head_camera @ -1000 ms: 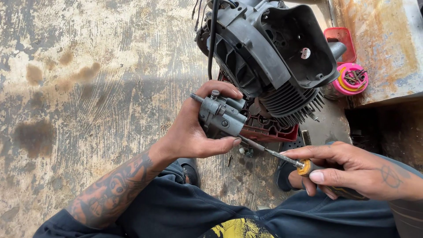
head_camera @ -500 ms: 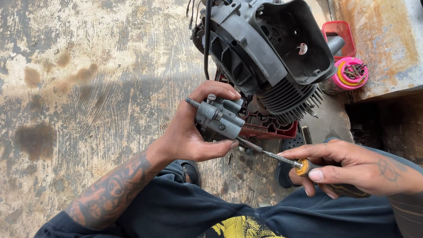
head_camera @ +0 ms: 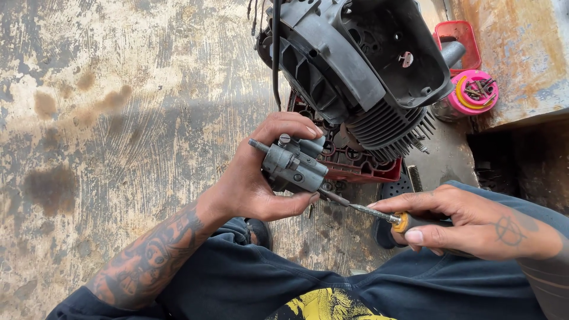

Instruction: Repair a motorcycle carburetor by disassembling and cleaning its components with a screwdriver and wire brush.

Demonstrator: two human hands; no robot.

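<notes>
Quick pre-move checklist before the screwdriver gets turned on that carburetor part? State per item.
1. Left hand grips the grey carburetor: ok.
2. Right hand holds the screwdriver by its handle: ok.
3. Tip seated in the screw head: cannot tell, hidden at the part's edge.
4. Shaft lined up with the part: ok.
5. Engine block apart from both hands: ok.
6. Pink tub of small parts out of the way: ok.

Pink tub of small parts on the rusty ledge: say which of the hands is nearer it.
Right. The right hand sits below the pink tub; the left hand is farther left, holding the grey carburetor.
</notes>
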